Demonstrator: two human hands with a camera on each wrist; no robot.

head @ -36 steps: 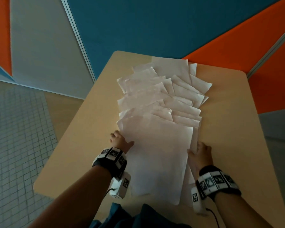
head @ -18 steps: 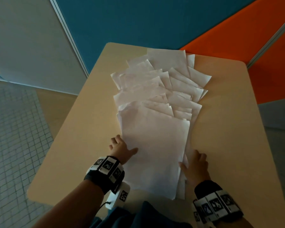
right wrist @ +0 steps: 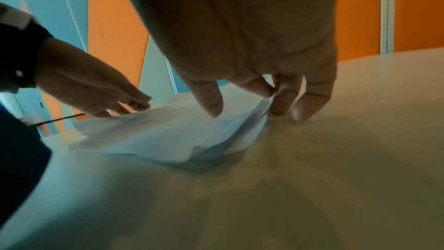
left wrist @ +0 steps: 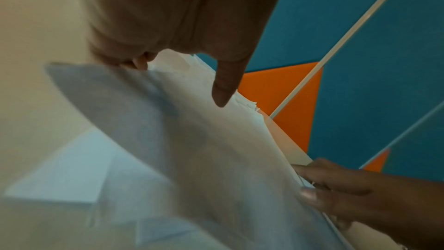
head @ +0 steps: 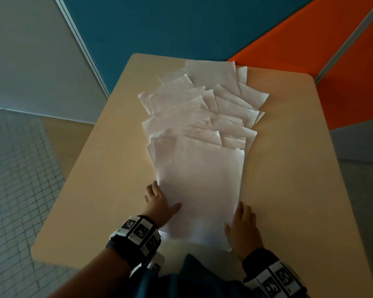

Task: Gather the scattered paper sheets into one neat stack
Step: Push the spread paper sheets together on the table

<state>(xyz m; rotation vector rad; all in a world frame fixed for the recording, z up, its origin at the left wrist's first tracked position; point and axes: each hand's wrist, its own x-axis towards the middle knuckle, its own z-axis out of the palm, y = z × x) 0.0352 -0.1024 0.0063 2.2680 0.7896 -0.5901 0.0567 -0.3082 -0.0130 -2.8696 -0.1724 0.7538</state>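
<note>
Two hands are flanking the nearest part of the paper sheets (head: 197, 183), which are lying fanned and overlapping along the middle of the bench (head: 299, 179), running from 6 o'clock toward 12 o'clock. At 7 o'clock the left hand (head: 157, 204) is resting against the pile's left edge, thumb lying on the top sheet, fingers relaxed and not clutching. At 5 o'clock the right hand (head: 243, 229) is pinching the pile's right edge, with its fingertips (right wrist: 281, 102) curling under the lifted paper and its thumb above. Behind the bench, blue and orange wall panels (head: 181, 29) are standing at 12 o'clock.
</note>
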